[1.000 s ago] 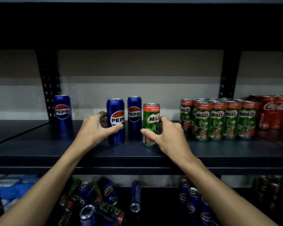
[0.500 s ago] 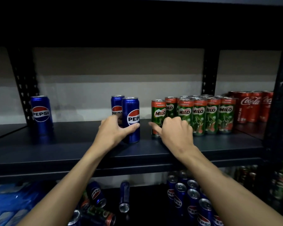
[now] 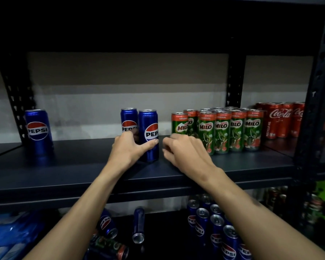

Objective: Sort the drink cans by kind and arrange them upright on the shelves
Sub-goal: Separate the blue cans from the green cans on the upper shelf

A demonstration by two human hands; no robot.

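Dark shelf [image 3: 64, 166], our left hand [image 3: 129, 149] clasped round a Pepsi can [image 3: 149, 126], right hand [image 3: 186, 152] curled by a Milo can [image 3: 179, 121], grip unclear.

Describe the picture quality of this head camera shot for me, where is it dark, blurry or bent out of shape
Head view, lighting: nearly black under the upper shelf, dim on the bottom shelf, while the Pepsi cans and Milo cans read clearly. Head view, blur: the right hand smears slightly at its fingertips. Head view, distortion: the right post leans and curves, a wide-angle effect.
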